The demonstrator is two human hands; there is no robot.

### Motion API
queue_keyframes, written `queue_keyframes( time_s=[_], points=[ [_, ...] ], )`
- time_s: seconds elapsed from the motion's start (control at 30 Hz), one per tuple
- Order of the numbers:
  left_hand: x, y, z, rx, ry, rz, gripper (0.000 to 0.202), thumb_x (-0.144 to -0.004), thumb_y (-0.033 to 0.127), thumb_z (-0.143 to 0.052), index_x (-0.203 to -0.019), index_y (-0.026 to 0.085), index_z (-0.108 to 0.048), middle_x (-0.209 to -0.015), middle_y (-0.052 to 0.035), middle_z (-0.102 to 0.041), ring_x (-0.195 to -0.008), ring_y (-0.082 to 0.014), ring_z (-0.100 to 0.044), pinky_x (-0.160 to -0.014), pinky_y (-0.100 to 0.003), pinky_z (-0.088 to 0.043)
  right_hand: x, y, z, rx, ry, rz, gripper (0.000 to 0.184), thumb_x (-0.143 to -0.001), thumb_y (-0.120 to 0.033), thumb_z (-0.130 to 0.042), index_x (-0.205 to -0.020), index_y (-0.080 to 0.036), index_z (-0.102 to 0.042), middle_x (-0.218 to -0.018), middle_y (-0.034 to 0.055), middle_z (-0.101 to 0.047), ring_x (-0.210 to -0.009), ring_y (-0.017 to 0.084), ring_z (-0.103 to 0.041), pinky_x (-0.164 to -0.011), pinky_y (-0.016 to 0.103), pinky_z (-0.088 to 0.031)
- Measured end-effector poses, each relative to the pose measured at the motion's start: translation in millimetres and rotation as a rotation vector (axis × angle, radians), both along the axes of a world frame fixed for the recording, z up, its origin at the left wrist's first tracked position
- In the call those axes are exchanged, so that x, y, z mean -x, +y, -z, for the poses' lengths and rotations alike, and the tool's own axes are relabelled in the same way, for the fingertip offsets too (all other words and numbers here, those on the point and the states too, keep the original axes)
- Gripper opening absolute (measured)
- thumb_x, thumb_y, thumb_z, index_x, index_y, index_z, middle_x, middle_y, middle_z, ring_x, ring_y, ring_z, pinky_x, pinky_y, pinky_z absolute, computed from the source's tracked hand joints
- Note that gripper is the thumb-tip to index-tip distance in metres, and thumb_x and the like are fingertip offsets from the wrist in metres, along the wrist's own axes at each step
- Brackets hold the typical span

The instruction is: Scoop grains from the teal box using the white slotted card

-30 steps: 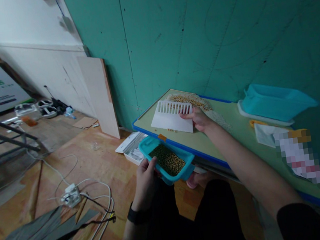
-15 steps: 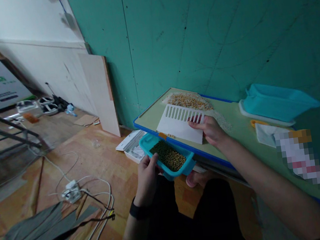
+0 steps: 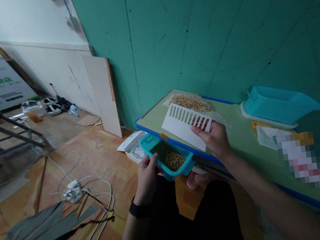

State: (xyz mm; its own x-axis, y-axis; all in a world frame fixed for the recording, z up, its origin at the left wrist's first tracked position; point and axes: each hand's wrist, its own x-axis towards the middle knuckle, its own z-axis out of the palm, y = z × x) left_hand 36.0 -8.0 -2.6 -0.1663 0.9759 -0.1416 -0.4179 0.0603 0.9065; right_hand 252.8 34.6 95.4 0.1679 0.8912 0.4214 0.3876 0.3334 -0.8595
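Observation:
My left hand (image 3: 149, 171) grips the near rim of a small turquoise basin (image 3: 188, 165), thumb over the edge. Inside lie green beans (image 3: 162, 151) toward the left and yellow soybeans (image 3: 176, 160) toward the right. The basin is just below the table's front edge. In my right hand (image 3: 214, 138) is a flat white slotted scraper (image 3: 180, 130), its slots toward the wall, held over the table's front edge. Beyond it, a pile of soybeans (image 3: 191, 103) mixed with pale grains is spread on the table (image 3: 153, 123).
A larger turquoise bin (image 3: 283, 103) stands against the green wall at the table's right. Nearer lie a white cloth-like item (image 3: 266, 136) and a blurred packet (image 3: 307, 163). An open white box (image 3: 134, 149) sits below the table; cables and a power strip (image 3: 72, 191) lie on the floor.
The scraper has moved slightly right and toward me, its slotted edge turning. A few soybeans at the table's front edge are gone. My left hand and the basin stay almost still.

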Motion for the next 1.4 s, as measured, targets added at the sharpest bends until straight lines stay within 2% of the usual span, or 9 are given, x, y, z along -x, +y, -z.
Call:
queue_keyframes(
  time_s=[0.07, 0.2, 0.33, 0.43, 0.67, 0.9, 1.0, 1.27, 1.4],
  points=[
    [-0.3, -0.1, 2.5, 0.006, -0.006, -0.001, 0.038, -0.071, 0.049, -0.082, -0.064, 0.019, -0.058, -0.047, 0.0037, -0.057, -0.041, -0.011, -0.051, -0.045, -0.023, -0.039, 13.8, -8.3, -0.1, -0.107, -0.24, 0.044, 0.029, -0.087, -0.041, -0.068, -0.101, -0.017, -0.076, -0.088, 0.009, -0.079, -0.074, 0.023, -0.073, -0.069, 0.032, -0.057],
    [-2.8, -1.5, 3.6, 0.02, -0.001, 0.011, 0.039, -0.068, 0.049, -0.083, -0.064, 0.019, -0.06, -0.047, 0.0037, -0.057, -0.042, -0.0114, -0.051, -0.045, -0.023, -0.039, 56.6, -12.4, 2.4, -0.236, -0.69, -0.081, 0.044, -0.097, -0.02, -0.047, -0.139, -0.02, -0.06, -0.122, 0.0117, -0.075, -0.09, 0.022, -0.075, -0.079, 0.031, -0.057],
    [-5.7, -2.1, 3.4, 0.034, -0.006, 0.03, 0.044, -0.06, 0.052, -0.087, -0.059, 0.019, -0.056, -0.043, 0.0043, -0.055, -0.039, -0.0108, -0.048, -0.042, -0.022, -0.036, 99.9, 7.2, -2.3, -0.201, -0.996, -0.207, 0.061, -0.097, -0.012, -0.039, -0.156, -0.026, -0.039, -0.152, 0.0108, -0.055, -0.103, 0.023, -0.072, -0.083, 0.033, -0.058],
    [-6.4, -1.3, 7.6, 0.046, -0.022, 0.031, 0.045, -0.058, 0.052, -0.088, -0.061, 0.019, -0.058, -0.045, 0.005, -0.055, -0.039, -0.0103, -0.048, -0.043, -0.022, -0.037, 122.4, 27.5, -11.7, -0.124, -1.125, -0.174, 0.074, -0.094, -0.008, -0.039, -0.161, -0.035, -0.024, -0.162, 0.0138, -0.04, -0.091, 0.022, -0.073, -0.077, 0.037, -0.06],
    [-8.7, -3.4, 15.6, 0.046, -0.057, 0.012, 0.039, -0.064, 0.048, -0.087, -0.065, 0.02, -0.061, -0.043, 0.0066, -0.054, -0.039, -0.0103, -0.048, -0.043, -0.022, -0.037, 141.9, 55.6, -19.6, 0.028, -1.121, -0.018, 0.047, -0.103, -0.013, -0.027, -0.145, -0.014, -0.049, -0.142, 0.0318, -0.055, -0.095, 0.027, -0.073, -0.074, 0.041, -0.06],
    [-4.3, -8.6, 12.0, 0.064, -0.022, 0.003, 0.043, -0.062, 0.05, -0.09, -0.066, 0.018, -0.062, -0.045, 0.0064, -0.055, -0.039, -0.0094, -0.048, -0.043, -0.021, -0.037, 102.2, 50.4, -25.1, 0.121, -1.137, 0.057, 0.046, -0.101, -0.011, -0.031, -0.144, -0.012, -0.047, -0.129, 0.0295, -0.063, -0.095, 0.028, -0.073, -0.074, 0.041, -0.061],
    [-2.2, -9.4, 14.5, 0.068, -0.053, 0.014, 0.043, -0.061, 0.049, -0.09, -0.067, 0.018, -0.063, -0.047, 0.0067, -0.055, -0.041, -0.0089, -0.048, -0.044, -0.021, -0.036, 73.0, 37.0, -25.0, 0.098, -1.116, 0.052, 0.048, -0.101, -0.01, -0.029, -0.146, -0.015, -0.045, -0.136, 0.0278, -0.059, -0.095, 0.029, -0.073, -0.074, 0.042, -0.059],
    [0.4, -9.5, 22.1, 0.102, -0.059, 0.025, 0.036, -0.064, 0.046, -0.089, -0.074, 0.02, -0.067, -0.05, 0.006, -0.056, -0.042, -0.0114, -0.051, -0.043, -0.021, -0.035, -9.9, 11.0, -18.5, 0.036, -1.071, -0.019, 0.064, -0.092, -0.004, -0.041, -0.15, -0.03, -0.046, -0.148, 0.008, -0.059, -0.103, 0.024, -0.072, -0.082, 0.037, -0.057],
    [2.4, -11.7, 19.2, 0.092, -0.058, 0.079, 0.032, -0.067, 0.045, -0.087, -0.077, 0.021, -0.07, -0.05, 0.0057, -0.056, -0.043, -0.0127, -0.051, -0.044, -0.023, -0.038, -47.7, 8.1, -13.9, 0.017, -1.026, 0.013, 0.063, -0.093, -0.005, -0.041, -0.15, -0.031, -0.047, -0.139, 0.0058, -0.066, -0.104, 0.024, -0.073, -0.084, 0.037, -0.057]
  ],
)
